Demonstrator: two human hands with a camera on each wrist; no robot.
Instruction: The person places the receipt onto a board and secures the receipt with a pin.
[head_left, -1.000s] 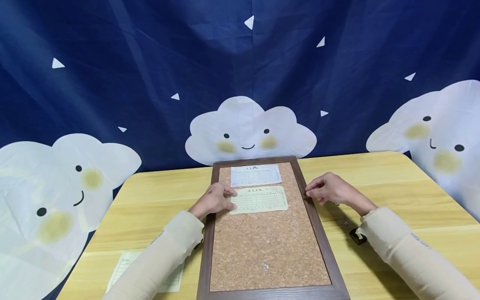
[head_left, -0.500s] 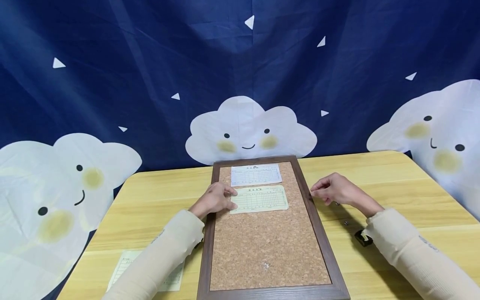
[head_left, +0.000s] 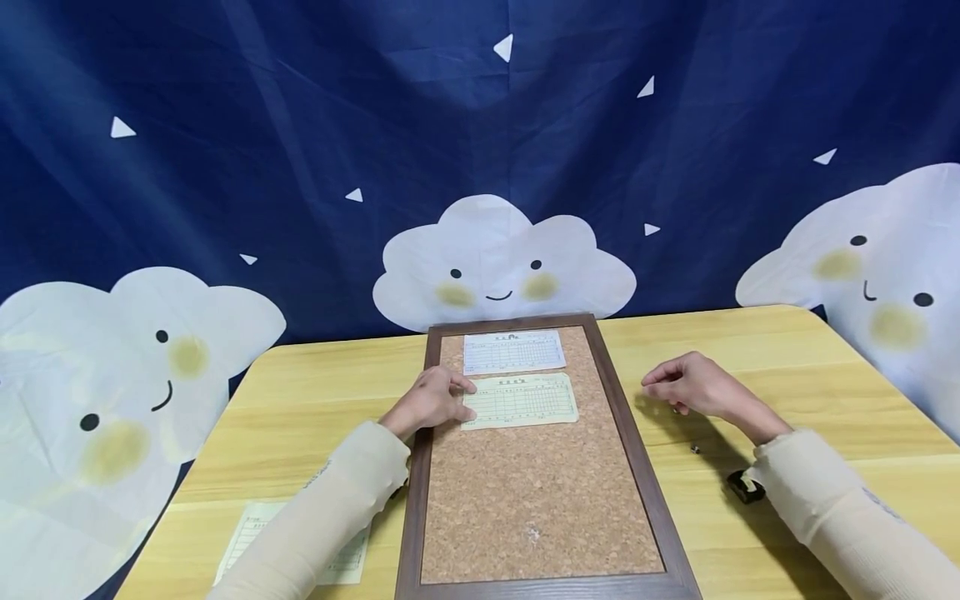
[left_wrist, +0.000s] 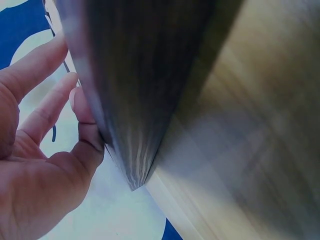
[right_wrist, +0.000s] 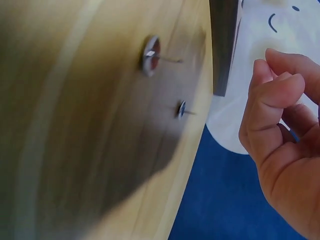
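A pale yellow printed slip (head_left: 525,402) lies on the cork board (head_left: 525,492), just below a white printed slip (head_left: 513,352). At the yellow slip's left edge rests my left hand (head_left: 431,400), thumb and forefinger spread on the paper. In the left wrist view, that hand (left_wrist: 50,185) reaches over the board's dark wooden frame (left_wrist: 140,100). My right hand (head_left: 697,385) hovers right of the board with loosely bent fingers. Nothing shows between its fingertips in the right wrist view. Near it on the table are a thumbtack (right_wrist: 151,56) and another thumbtack (right_wrist: 182,109), points up.
More pale printed paper (head_left: 348,562) lies on the table at the lower left, partly covered by the left sleeve (head_left: 322,508). The wooden table (head_left: 330,375) ends at a dark blue curtain (head_left: 315,117) with white clouds.
My right hand has drawn away from the board's right frame, moving to the right over the table. The left hand has stayed on the yellow slip.
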